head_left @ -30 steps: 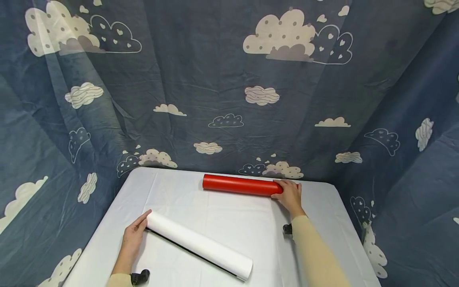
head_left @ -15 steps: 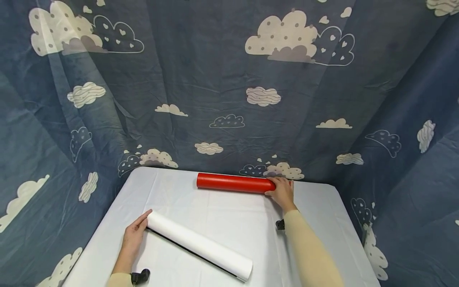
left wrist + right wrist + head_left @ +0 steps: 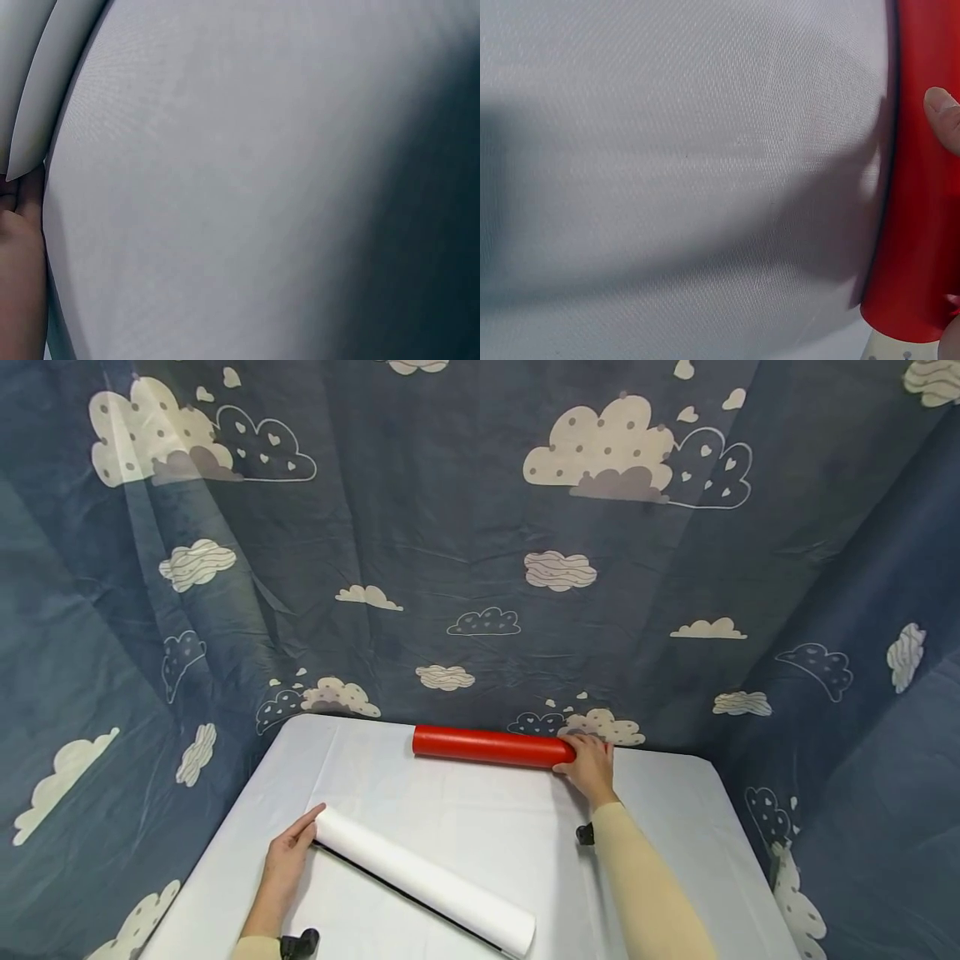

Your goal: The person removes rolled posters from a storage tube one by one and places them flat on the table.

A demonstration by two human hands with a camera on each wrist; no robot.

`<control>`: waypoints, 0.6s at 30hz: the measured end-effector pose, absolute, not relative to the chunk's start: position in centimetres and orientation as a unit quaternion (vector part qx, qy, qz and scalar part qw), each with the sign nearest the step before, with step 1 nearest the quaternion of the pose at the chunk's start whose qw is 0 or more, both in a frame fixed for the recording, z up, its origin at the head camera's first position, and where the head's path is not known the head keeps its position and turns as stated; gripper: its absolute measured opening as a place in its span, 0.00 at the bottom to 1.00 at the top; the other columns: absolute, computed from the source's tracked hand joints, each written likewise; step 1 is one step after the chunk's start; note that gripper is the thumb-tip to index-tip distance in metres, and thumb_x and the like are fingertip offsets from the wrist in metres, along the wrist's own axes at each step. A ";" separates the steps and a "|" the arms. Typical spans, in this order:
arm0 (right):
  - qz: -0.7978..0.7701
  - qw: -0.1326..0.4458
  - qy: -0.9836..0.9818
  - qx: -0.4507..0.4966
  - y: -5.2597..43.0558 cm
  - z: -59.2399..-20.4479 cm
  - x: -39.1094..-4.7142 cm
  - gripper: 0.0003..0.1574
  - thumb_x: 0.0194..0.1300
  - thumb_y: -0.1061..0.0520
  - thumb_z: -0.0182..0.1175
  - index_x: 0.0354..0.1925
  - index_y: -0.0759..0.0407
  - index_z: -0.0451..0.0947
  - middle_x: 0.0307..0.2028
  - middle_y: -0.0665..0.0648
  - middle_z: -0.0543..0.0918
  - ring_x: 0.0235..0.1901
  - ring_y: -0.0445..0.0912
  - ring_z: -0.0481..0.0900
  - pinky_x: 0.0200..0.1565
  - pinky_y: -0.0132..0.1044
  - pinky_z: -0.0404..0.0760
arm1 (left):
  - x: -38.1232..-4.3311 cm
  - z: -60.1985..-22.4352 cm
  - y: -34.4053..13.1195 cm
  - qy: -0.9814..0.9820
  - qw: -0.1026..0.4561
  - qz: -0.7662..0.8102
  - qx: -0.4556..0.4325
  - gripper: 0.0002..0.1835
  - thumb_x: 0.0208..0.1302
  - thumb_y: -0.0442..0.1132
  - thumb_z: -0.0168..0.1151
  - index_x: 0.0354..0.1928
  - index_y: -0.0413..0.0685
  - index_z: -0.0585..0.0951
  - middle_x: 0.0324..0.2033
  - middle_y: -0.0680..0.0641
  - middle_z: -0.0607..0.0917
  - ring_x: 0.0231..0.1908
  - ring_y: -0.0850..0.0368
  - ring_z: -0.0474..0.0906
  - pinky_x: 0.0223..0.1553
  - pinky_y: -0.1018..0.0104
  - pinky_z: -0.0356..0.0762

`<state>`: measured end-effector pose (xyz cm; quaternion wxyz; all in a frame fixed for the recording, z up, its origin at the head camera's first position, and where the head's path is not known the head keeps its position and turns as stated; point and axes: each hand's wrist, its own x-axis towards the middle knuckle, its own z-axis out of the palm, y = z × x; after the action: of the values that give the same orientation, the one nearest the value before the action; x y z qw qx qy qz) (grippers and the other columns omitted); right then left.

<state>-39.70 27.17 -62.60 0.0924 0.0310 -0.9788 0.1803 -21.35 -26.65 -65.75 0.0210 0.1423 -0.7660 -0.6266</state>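
Note:
A long red roll [image 3: 487, 747] lies along the far edge of the white table. My right hand [image 3: 589, 768] grips it near its right end, fingers over the top and thumb [image 3: 945, 112] on the near side. Closer to me, a white rolled sheet [image 3: 427, 881] lies slantwise, with a dark line along its lower side. My left hand [image 3: 285, 864] holds its upper left end between thumb and fingers. In the left wrist view, overlapping layers of the white roll [image 3: 45, 97] show at that end, and the fingers are partly hidden behind them.
The white-covered table [image 3: 465, 810] shows faint creases. A dark blue curtain [image 3: 420, 510] with cloud prints hangs behind it and along both sides, close to the far edge. A small black wrist camera [image 3: 300, 943] sits at the left cuff.
My right hand and the red roll have shifted a little to the left along the far edge. The white roll and left hand stay in place while the head view tilts slightly.

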 end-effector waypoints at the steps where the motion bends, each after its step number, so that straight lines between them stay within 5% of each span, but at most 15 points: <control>1: 0.182 0.094 -0.978 0.031 27.1 -62.6 -39.7 0.45 0.48 0.47 0.79 0.65 0.48 0.76 0.63 0.61 0.78 0.67 0.63 0.65 0.71 0.71 0.43 | -21.4 -65.7 -26.6 -0.766 0.022 -0.627 0.141 0.23 0.77 0.49 0.51 0.70 0.56 0.72 0.72 0.52 0.69 0.75 0.57 0.55 0.63 0.89 0.58; 18: 0.162 0.075 -0.983 0.034 27.1 -62.3 -39.7 0.46 0.51 0.46 0.78 0.67 0.47 0.73 0.67 0.62 0.73 0.70 0.65 0.60 0.71 0.72 0.44 | -21.2 -65.6 -26.6 -0.763 0.021 -0.633 0.132 0.24 0.77 0.50 0.51 0.70 0.55 0.72 0.73 0.51 0.68 0.75 0.55 0.55 0.58 0.93 0.58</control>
<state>-39.71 27.09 -62.31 0.0752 0.0341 -0.9833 0.1624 -21.17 -26.55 -65.61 0.0214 0.1316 -0.7630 -0.6326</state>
